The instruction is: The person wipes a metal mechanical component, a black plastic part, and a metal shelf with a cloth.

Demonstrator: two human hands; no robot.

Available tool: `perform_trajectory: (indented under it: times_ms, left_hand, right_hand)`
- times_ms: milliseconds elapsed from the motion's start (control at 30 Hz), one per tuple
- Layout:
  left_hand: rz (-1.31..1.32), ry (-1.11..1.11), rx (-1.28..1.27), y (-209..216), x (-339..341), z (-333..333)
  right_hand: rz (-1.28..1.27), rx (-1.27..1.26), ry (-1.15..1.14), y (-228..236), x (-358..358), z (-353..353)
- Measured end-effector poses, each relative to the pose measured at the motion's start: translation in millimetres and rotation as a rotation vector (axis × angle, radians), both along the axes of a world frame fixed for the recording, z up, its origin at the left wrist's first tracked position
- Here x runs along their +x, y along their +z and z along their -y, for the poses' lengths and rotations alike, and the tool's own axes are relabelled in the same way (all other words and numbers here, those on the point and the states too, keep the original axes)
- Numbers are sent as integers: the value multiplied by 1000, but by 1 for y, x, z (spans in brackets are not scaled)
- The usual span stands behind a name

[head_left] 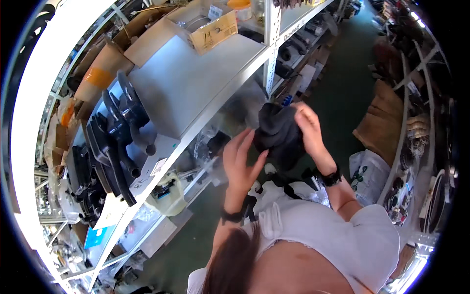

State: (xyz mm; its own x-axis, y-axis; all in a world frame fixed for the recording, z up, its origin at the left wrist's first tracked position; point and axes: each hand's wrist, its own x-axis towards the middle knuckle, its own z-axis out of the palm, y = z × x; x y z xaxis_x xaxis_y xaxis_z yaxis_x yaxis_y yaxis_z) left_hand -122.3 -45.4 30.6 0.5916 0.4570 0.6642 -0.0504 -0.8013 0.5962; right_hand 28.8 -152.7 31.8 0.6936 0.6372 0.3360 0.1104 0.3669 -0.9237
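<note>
Black bundle (278, 132) is held beyond the front edge of the shelf (196, 73), my right hand (312, 132) curled round its right side, my left hand (240, 164) half-open, contact unclear: apparently a handling step, next calling for left-side support.

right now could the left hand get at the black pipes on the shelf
Probably yes: the left hand is open, and nothing seems to stand between it and the black pipes, which lie near the shelf's front edge.
</note>
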Motion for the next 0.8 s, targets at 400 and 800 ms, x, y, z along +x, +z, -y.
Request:
perform_trajectory:
  times_ms: [400,800]
  left_hand:
    - [-84,-195,-15,-26,54,25]
    - [-317,-280,-276,-48,177,91]
  right_hand:
    - [597,-664,-308,5,5,58]
    - [317,-675,-269,-13,123,131]
